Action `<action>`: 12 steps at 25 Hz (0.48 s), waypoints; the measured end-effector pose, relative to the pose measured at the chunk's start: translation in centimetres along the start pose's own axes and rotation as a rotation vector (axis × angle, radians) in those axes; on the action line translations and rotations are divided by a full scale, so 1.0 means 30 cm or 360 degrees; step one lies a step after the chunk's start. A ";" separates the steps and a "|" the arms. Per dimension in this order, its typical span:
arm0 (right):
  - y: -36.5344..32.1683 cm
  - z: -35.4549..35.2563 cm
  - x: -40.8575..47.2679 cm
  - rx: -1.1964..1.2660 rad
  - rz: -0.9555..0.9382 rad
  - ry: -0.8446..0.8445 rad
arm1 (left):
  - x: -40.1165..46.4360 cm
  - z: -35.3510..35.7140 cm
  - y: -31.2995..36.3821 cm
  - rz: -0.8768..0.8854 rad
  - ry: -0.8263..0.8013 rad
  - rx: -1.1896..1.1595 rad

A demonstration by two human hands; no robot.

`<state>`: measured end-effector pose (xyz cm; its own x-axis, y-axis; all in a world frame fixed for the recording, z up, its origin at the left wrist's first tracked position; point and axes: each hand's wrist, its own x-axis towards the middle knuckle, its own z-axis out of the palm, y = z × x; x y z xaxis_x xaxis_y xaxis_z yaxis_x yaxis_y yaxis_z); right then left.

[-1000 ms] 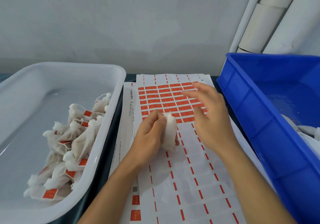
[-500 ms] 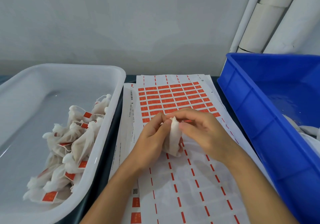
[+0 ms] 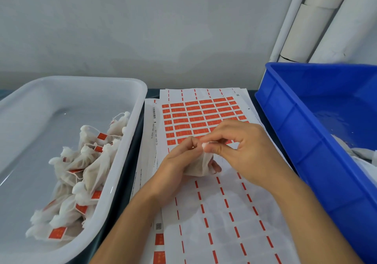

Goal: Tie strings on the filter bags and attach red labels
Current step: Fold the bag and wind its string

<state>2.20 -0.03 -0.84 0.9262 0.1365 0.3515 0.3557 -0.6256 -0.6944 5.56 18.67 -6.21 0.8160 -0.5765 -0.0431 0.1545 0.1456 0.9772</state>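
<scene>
At the centre of the frame, both hands work one filter bag [image 3: 199,167] above the label sheet [image 3: 204,119]: the left hand [image 3: 179,161] curls round its body, the right hand [image 3: 240,147] pinches its gathered neck. Finished, labelled bags [image 3: 81,172] fill the white tray [image 3: 130,141] at left; more wait in the blue bin [image 3: 306,141] at right, so plenty remains.

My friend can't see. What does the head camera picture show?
Two hands, left hand and right hand, pinch the top of a small white filter bag over a sheet of red labels. A white tub of finished bags sits left, a blue bin right.
</scene>
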 end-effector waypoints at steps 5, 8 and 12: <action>-0.011 -0.021 0.001 -0.0062 -0.0039 -0.0023 | -0.005 -0.009 -0.001 -0.0103 -0.0069 0.0016; 0.005 -0.040 -0.006 -0.0084 0.0008 -0.0001 | 0.000 -0.003 -0.002 -0.0079 -0.0043 0.0120; 0.003 -0.034 -0.012 0.0016 0.0115 0.0139 | 0.000 -0.013 -0.002 -0.0004 -0.0049 0.0086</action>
<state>1.76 -0.93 -0.40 0.9352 0.0235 0.3532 0.2899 -0.6236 -0.7260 5.77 18.96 -6.36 0.7978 -0.6016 -0.0399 0.1256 0.1010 0.9869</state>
